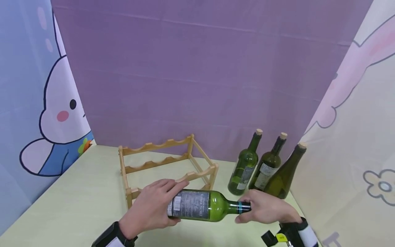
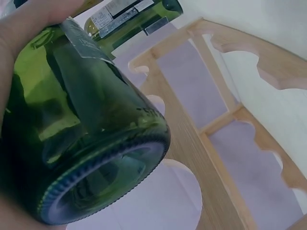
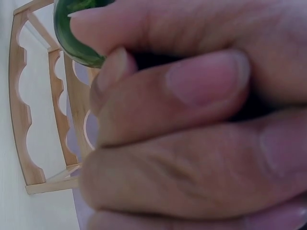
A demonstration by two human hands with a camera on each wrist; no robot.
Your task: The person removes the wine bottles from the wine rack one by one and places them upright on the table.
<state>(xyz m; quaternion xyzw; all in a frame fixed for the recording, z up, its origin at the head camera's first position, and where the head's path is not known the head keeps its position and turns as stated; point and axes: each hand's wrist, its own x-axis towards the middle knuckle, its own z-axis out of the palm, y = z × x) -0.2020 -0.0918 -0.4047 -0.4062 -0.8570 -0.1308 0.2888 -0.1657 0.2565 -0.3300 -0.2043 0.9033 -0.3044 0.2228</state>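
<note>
A green glass wine bottle (image 1: 219,205) with a grey label lies sideways between both hands in the head view. My left hand (image 1: 155,205) grips the bottle's base end, thumb and fingers around it. The right hand (image 1: 265,207) holds the dark neck, its fingers curled in the right wrist view. In the left wrist view the ribbed base of the bottle (image 2: 91,124) faces the camera. Just behind the bottle stands a wooden wine rack (image 1: 160,164) with scalloped rails; the left hand and bottle overlap its front rail in the head view.
To the right, three corked green bottles stand together: one at the left (image 1: 245,164), one in the middle (image 1: 268,164) and one at the right (image 1: 285,173). A purple backdrop (image 1: 191,79) rises behind the pale table (image 1: 68,202). Printed cartoon panels flank both sides.
</note>
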